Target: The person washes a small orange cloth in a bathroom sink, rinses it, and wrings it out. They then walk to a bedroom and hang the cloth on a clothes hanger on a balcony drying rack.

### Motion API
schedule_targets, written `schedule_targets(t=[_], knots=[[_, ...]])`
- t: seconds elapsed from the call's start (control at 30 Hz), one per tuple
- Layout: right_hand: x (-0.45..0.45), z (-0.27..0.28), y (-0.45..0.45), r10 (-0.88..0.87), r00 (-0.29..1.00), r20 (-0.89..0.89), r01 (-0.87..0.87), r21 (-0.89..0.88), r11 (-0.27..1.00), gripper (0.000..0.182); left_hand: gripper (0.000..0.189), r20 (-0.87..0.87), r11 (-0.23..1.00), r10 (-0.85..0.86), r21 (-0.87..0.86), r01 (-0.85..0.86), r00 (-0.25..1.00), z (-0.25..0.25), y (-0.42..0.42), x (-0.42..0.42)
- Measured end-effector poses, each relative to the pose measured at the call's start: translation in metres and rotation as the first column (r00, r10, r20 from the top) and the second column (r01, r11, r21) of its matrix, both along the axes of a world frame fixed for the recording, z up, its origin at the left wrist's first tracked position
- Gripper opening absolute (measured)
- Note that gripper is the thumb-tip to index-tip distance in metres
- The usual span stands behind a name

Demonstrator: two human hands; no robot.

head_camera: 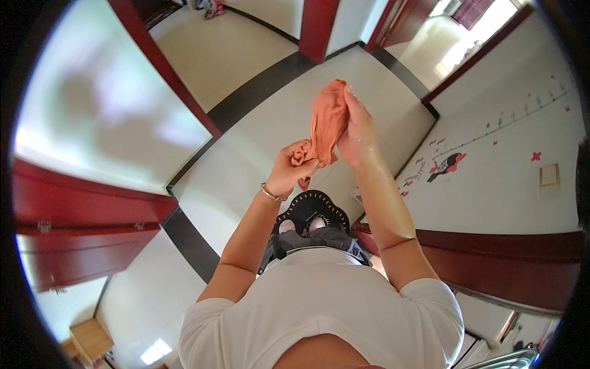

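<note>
Both hands hold a bunched orange cloth (328, 121) out in front of my body, above the tiled floor. My left hand (291, 167), with a bracelet at its wrist, is closed around the cloth's lower, crumpled end. My right hand (358, 129) is higher up, its palm and fingers pressed along the cloth's right side, with a wet shine on the wrist. A small end of the cloth hangs below my left hand. Beneath, my feet stand on a dark mat (318, 203) with a scalloped, dashed edge.
Red door frames (318, 32) stand ahead and to the left, with dark floor strips (262, 87) at the doorways. On the right, a white wall bears stickers (447, 167) and a switch plate (549, 175). A wooden piece of furniture (91, 340) is at the lower left.
</note>
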State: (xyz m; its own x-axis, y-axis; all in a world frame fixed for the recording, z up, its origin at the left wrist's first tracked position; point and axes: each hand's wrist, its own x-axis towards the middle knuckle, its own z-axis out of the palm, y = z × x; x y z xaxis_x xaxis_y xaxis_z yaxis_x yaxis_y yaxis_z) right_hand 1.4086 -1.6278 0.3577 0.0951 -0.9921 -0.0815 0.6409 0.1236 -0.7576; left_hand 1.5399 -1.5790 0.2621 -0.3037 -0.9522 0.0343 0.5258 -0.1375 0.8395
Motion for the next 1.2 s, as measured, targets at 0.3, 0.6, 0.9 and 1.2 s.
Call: schedule_targets(t=[0.3, 0.6, 0.9, 1.2], knots=[[-0.062, -0.017, -0.030, -0.485, 0.749, -0.451, 0.360, -0.339, 0.869, 0.014, 0.030, 0.011, 0.990, -0.079, 0.118, 0.077, 0.997, 0.011, -0.045, 0.015], [-0.139, -0.066, -0.052, -0.436, 0.587, -0.682, 0.408, -0.216, 0.887, 0.021, 0.019, -0.099, 0.992, 0.047, 0.124, -0.034, 0.994, 0.035, -0.112, -0.022], [-0.227, -0.016, -0.131, -0.521, 0.807, 0.279, 0.448, 0.288, 0.847, 0.013, 0.024, 0.538, 0.998, -0.060, 0.014, 0.063, 0.840, 0.001, -0.225, -0.143], [-0.378, -0.021, -0.238, -0.537, 0.806, -0.247, 0.548, -0.027, 0.836, 0.012, 0.034, 0.117, 0.951, -0.255, 0.210, 0.227, 0.960, 0.042, -0.373, -0.261]])
